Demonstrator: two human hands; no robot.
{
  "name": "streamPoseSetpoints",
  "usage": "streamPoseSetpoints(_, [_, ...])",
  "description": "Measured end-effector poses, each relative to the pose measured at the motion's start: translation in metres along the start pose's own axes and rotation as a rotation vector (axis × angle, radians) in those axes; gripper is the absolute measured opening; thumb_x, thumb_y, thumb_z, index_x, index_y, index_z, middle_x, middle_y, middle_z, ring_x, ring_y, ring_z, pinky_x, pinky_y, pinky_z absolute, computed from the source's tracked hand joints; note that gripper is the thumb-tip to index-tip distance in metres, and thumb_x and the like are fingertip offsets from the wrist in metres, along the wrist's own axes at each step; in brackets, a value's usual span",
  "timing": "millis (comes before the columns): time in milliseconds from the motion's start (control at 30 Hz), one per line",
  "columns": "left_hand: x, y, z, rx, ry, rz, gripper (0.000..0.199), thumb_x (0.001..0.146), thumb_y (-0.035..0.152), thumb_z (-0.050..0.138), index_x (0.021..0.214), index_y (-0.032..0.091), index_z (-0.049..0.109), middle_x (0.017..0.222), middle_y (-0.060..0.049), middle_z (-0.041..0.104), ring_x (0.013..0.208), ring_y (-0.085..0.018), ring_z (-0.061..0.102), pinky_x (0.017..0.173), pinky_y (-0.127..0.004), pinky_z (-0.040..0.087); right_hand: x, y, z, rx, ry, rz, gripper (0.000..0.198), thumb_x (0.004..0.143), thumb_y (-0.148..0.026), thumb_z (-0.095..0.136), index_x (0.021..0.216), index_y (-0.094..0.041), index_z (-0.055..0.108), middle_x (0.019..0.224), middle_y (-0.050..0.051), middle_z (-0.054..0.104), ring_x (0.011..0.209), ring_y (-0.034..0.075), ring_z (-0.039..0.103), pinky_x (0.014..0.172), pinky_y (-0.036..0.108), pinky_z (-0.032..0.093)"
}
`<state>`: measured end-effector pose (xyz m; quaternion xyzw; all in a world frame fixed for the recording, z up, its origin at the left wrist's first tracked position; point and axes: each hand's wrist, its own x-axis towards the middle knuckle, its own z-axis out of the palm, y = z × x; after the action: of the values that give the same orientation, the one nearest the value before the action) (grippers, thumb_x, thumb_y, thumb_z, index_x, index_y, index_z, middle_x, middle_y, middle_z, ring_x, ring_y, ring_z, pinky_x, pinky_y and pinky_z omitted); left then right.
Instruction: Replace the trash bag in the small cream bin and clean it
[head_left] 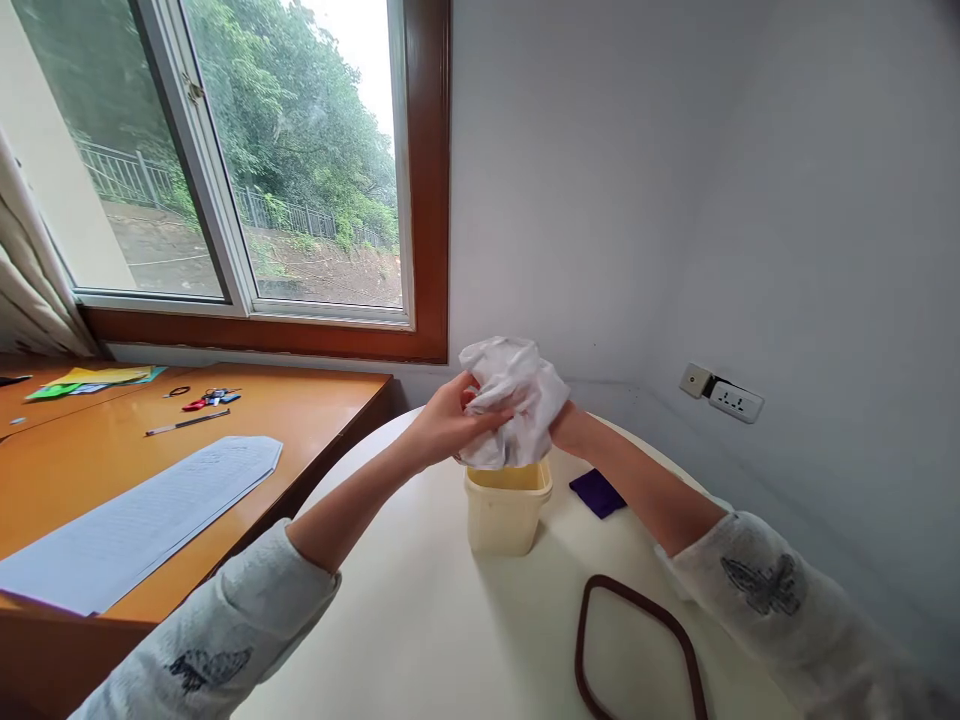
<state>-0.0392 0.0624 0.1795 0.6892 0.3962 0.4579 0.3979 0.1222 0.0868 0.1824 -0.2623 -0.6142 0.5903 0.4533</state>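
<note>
A crumpled white plastic bag (514, 395) is bunched up over the mouth of a small cream bin (502, 520). My left hand (450, 420) grips the bag from the left, with its fingers and thumb around the thin film. From the other side my right hand (571, 428) reaches into or behind the bag, and the plastic hides its fingers. The bin stands upright on a white round table (420, 610). The lower folds of the bag cover part of the bin's rim.
A brown rounded frame (585, 640) lies on the table at front right. Behind my right forearm is a folded purple piece (598, 493). Papers (150, 520), a pen (187, 422) and red-handled scissors (196, 404) lie on the wooden desk at left. A wall socket (736, 401) is at right.
</note>
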Motion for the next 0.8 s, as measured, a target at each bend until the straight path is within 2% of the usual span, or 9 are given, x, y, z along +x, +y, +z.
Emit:
streamPoseSetpoints(67, [0.002, -0.002, 0.001, 0.016, 0.062, 0.061, 0.035, 0.066, 0.035, 0.068, 0.092, 0.016, 0.055, 0.078, -0.003, 0.063, 0.068, -0.015, 0.058, 0.059, -0.024, 0.047, -0.011, -0.003, -0.005, -0.001, -0.158, -0.031, 0.02, 0.059, -0.019, 0.073, 0.077, -0.021, 0.065, 0.083, -0.002, 0.068, 0.09, 0.018, 0.06, 0.084, 0.032, 0.046])
streamPoseSetpoints(133, [0.004, -0.005, -0.001, 0.026, 0.131, 0.081, 0.029, 0.068, 0.033, 0.065, 0.089, 0.015, 0.057, 0.077, -0.002, 0.064, 0.068, -0.015, 0.058, 0.058, -0.023, 0.045, -0.021, -0.008, -0.014, 0.034, -0.275, -0.049, 0.024, 0.067, -0.031, 0.069, 0.089, -0.024, 0.065, 0.097, 0.0, 0.066, 0.1, 0.019, 0.057, 0.088, 0.033, 0.043])
streamPoseSetpoints(200, [0.005, -0.01, -0.002, 0.067, 0.189, 0.07, 0.028, 0.067, 0.035, 0.065, 0.085, 0.014, 0.058, 0.074, -0.001, 0.064, 0.065, -0.015, 0.057, 0.056, -0.023, 0.044, -0.027, -0.013, -0.022, 0.09, -0.294, -0.039, 0.036, 0.071, -0.047, 0.063, 0.102, -0.028, 0.061, 0.11, 0.002, 0.062, 0.11, 0.02, 0.051, 0.088, 0.036, 0.043])
streamPoseSetpoints(267, [0.006, -0.014, -0.002, 0.124, 0.208, 0.061, 0.028, 0.068, 0.037, 0.065, 0.083, 0.014, 0.058, 0.072, -0.001, 0.063, 0.064, -0.014, 0.056, 0.056, -0.023, 0.042, -0.031, -0.018, -0.025, 0.105, -0.278, -0.031, 0.051, 0.068, -0.058, 0.062, 0.11, -0.031, 0.057, 0.119, 0.003, 0.057, 0.117, 0.022, 0.045, 0.087, 0.039, 0.045])
streamPoseSetpoints(333, [0.007, -0.017, 0.0, 0.175, 0.197, 0.066, 0.029, 0.07, 0.041, 0.062, 0.082, 0.014, 0.06, 0.072, -0.001, 0.062, 0.064, -0.014, 0.055, 0.056, -0.023, 0.041, -0.034, -0.019, -0.022, 0.068, -0.259, -0.038, 0.056, 0.064, -0.057, 0.066, 0.113, -0.031, 0.055, 0.121, 0.004, 0.056, 0.118, 0.023, 0.044, 0.086, 0.039, 0.045])
streamPoseSetpoints(467, [0.01, -0.018, 0.008, 0.206, 0.15, 0.069, 0.035, 0.076, 0.048, 0.053, 0.073, 0.014, 0.06, 0.065, 0.0, 0.058, 0.061, -0.013, 0.051, 0.054, -0.023, 0.037, -0.037, -0.015, -0.011, -0.009, -0.087, -0.031, 0.041, 0.067, -0.036, 0.072, 0.105, -0.028, 0.058, 0.112, 0.003, 0.061, 0.106, 0.021, 0.053, 0.084, 0.035, 0.047])
streamPoseSetpoints(600, [0.011, -0.014, 0.007, 0.112, 0.156, 0.039, 0.04, 0.077, 0.051, 0.052, 0.067, 0.013, 0.06, 0.061, 0.0, 0.057, 0.061, -0.013, 0.051, 0.056, -0.024, 0.038, -0.033, -0.006, -0.02, 0.044, 0.147, 0.016, 0.018, 0.072, -0.031, 0.066, 0.088, -0.022, 0.063, 0.099, 0.004, 0.065, 0.095, 0.021, 0.057, 0.075, 0.033, 0.049])
streamPoseSetpoints(700, [0.011, -0.014, -0.001, -0.151, 0.185, -0.036, 0.033, 0.076, 0.045, 0.059, 0.076, 0.012, 0.064, 0.073, -0.004, 0.063, 0.073, -0.016, 0.057, 0.067, -0.027, 0.045, -0.029, 0.001, -0.043, 0.186, 0.305, 0.036, 0.008, 0.072, -0.024, 0.063, 0.08, -0.021, 0.062, 0.089, 0.004, 0.067, 0.083, 0.018, 0.061, 0.073, 0.032, 0.051])
streamPoseSetpoints(800, [0.009, -0.023, -0.015, -0.483, 0.324, -0.218, 0.017, 0.077, 0.027, 0.061, 0.08, 0.011, 0.063, 0.077, -0.006, 0.064, 0.071, -0.015, 0.059, 0.066, -0.027, 0.05, -0.03, 0.007, -0.069, 0.349, 0.434, 0.07, 0.005, 0.075, -0.021, 0.057, 0.078, -0.021, 0.06, 0.082, 0.003, 0.067, 0.077, 0.017, 0.063, 0.072, 0.033, 0.054])
